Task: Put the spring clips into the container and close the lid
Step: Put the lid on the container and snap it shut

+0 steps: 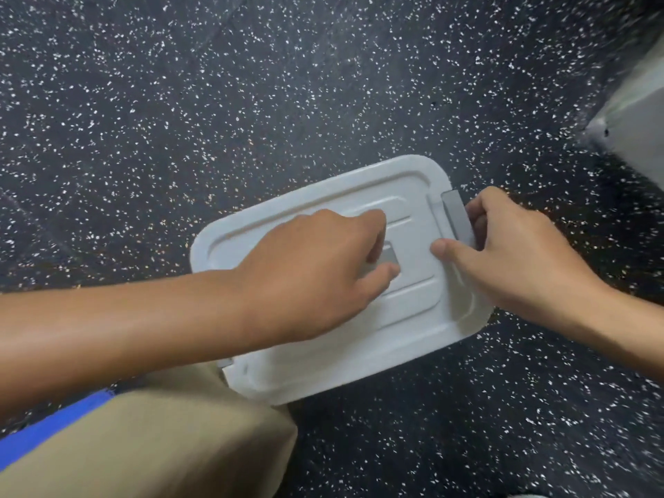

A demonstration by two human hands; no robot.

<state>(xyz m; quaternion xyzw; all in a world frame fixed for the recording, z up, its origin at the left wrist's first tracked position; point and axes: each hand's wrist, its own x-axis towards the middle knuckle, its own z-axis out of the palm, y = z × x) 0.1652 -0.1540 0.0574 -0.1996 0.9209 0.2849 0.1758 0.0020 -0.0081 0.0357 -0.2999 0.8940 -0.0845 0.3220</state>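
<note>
A white plastic lid (345, 350) lies flat over the container on the dark speckled floor, so the container's inside and any spring clips are hidden. My left hand (312, 271) rests on the lid's middle, its fingers curled around the grey handle (386, 258) set in the recess. My right hand (510, 253) is at the lid's right end, fingers wrapped behind the grey side latch (456, 217) and thumb pressing on the lid beside it. A second grey latch (225, 363) peeks out at the lid's near left corner.
My knee in beige trousers (172, 436) is right against the container's near left side, with a blue strip (54, 425) next to it. A pale grey object (636, 113) sits at the far right. Dark speckled floor (251, 102) surrounds the container.
</note>
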